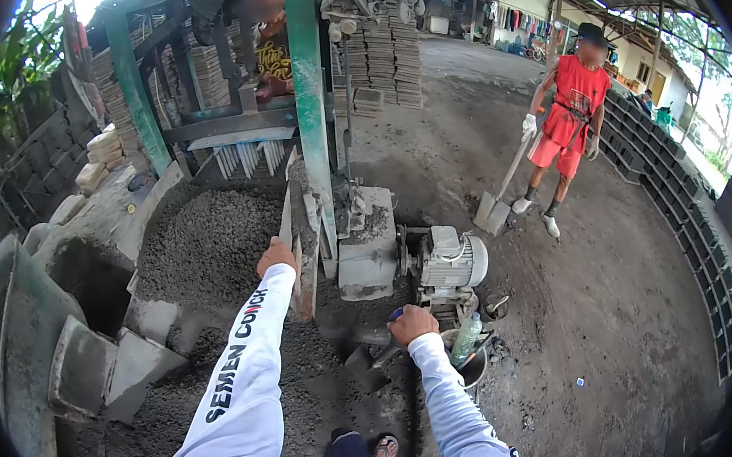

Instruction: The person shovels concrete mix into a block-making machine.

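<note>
Had our right grip (414, 324) closed round handle of short shovel (365, 370), blade low near floor (581, 297), touching or not we couldn't tell; top hold likely spared us stooping. Laid left grip (275, 258) at board (307, 273) beside heaped mix (210, 238), perhaps for balance; fingers part-hidden, closure unclear to us. Board seemingly penned mix in. Motor (453, 258) stood just beyond right grip. Co-worker (576, 97) stood well apart, long shovel (493, 213) blade-down, presumably propped for rest.
</note>
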### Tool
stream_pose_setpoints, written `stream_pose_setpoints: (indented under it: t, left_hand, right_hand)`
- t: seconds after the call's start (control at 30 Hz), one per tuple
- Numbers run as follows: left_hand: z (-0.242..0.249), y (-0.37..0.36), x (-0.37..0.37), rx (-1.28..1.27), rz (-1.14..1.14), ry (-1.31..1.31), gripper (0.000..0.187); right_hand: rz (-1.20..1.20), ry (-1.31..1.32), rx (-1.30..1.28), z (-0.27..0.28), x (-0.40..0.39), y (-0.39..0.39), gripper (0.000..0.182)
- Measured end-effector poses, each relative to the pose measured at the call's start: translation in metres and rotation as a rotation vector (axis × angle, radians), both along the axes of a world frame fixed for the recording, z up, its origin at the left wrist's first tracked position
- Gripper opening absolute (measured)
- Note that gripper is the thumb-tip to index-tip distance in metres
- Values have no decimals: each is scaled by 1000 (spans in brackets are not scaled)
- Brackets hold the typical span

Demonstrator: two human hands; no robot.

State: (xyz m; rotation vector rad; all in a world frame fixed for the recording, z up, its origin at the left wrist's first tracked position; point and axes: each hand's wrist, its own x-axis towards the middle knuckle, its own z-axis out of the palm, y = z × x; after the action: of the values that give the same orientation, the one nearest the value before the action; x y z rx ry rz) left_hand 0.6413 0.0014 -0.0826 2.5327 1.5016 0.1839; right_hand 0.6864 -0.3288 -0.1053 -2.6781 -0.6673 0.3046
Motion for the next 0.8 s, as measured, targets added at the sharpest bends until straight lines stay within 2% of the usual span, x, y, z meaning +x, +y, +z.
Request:
stream_pose_setpoints:
  t: [0.13,0.17,0.37,0.47,0.57,0.7,0.8]
  left_hand:
    - [5,-2,0,-11,4,22,26]
    - [0,2,1,3,4,13,26]
    - [1,0,0,-6,4,5,27]
    - [-3,2,0,4,3,-8,25]
    - [1,1,2,-44,20,-16,30]
    - [8,-2,-1,-72,29,-9,34]
    - [4,-4,-3,10,-6,-27,23]
  right_hand:
    - [14,-16,-18,-2,14,9,31]
    - [-1,21,-11,-6,19,11,40]
    - [18,17,-42,-4,32,24,40]
    - [51,-22,-48,-14,37,30,38]
    - [57,-102,48,-20,32,34,27]
    - [113,-63,-3,-8,22,38,28]
    - [153,-53,-2,-5,14,36,29]
